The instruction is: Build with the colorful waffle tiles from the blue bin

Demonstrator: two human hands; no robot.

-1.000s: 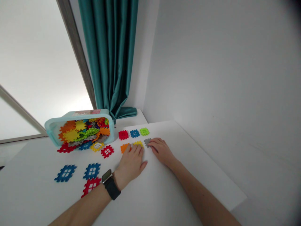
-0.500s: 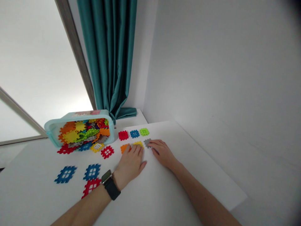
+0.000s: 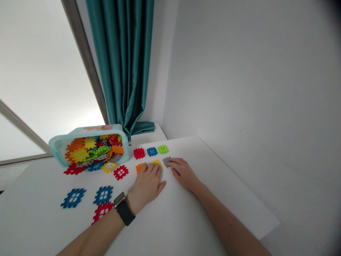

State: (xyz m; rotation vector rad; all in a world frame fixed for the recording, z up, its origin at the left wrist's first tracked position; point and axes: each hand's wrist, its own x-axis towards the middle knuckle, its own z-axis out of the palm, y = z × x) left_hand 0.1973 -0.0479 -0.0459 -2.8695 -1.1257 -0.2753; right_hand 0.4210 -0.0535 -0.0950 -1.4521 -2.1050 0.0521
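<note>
My left hand (image 3: 148,182), with a watch on its wrist, lies with fingers stretched out and thumb apart. Its fingertips rest over an orange toothed square tile (image 3: 139,168) and a yellow tile (image 3: 157,163), hiding parts of both. Just to the right, my right hand (image 3: 184,173) touches a grey toothed tile (image 3: 166,160) with its extended fingertips, the thumb held away from them. Behind these lie a red tile (image 3: 139,153), a blue tile (image 3: 152,151) and a lime green tile (image 3: 163,149) in a row.
At left a pale blue tub (image 3: 127,151) lies on its side, colourful tiles spilling out. Blue window tiles (image 3: 74,198) and red window tiles (image 3: 120,172) lie in front on the white table (image 3: 170,227). A teal curtain (image 3: 125,64) hangs behind; a wall borders the right.
The view has shifted very slightly. Both hands and the tiles keep practically the same places.
</note>
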